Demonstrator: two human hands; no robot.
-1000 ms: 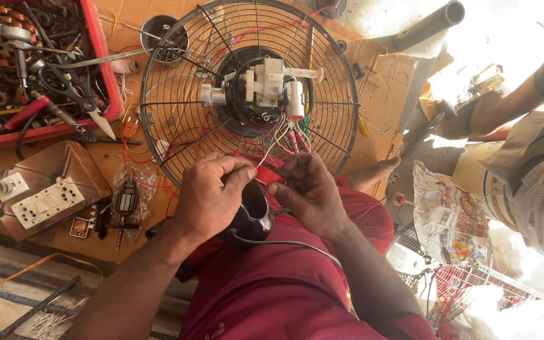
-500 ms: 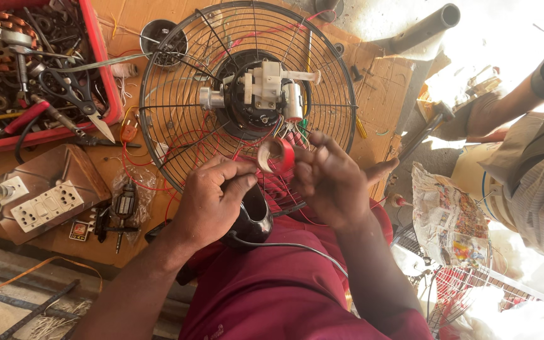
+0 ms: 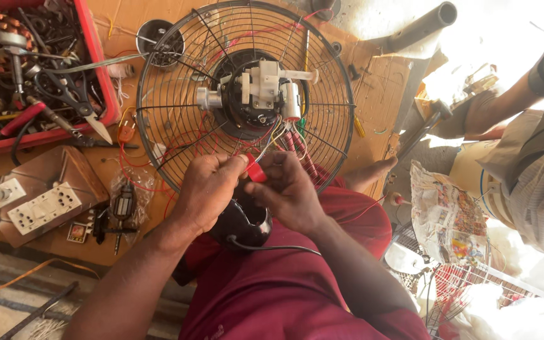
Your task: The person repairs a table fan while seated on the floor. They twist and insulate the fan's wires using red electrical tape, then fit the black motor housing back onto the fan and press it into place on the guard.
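1. Nearest the camera, the person is sitting with dark red trousers (image 3: 266, 296) filling the bottom of the view, both forearms reaching forward over the lap.
2. A black housing (image 3: 242, 221) is resting on the lap, partly under the hands, with a black cord (image 3: 272, 247) trailing from it to the right.
3. The left hand (image 3: 206, 189) is curling over the housing, its thumb and forefinger closing together on a small red piece (image 3: 255, 171), probably tape or a wire sleeve.
4. The right hand (image 3: 291, 189) is meeting it from the other side, fingertips pinching the same red piece, so both hands are pressing together on it.
5. Thin wires (image 3: 281, 135), red, white, yellow and green, are running from the pinch up to the fan motor (image 3: 256, 94). They look light, limp and easy to snap or pull loose, so a hold by fingertips close to the joint seems safest.
6. The motor is sitting at the centre of a round wire guard (image 3: 158, 82), which looks stiff, springy and light; its rim is the natural place to grip.
7. To the left, a socket board (image 3: 42, 208) is lying on brown cardboard, and beyond it a red tray (image 3: 99, 69) is holding scissors (image 3: 70, 94) and metal parts.
8. Farther right, another person (image 3: 536, 170) is sitting beside crumpled newspaper (image 3: 448, 220).
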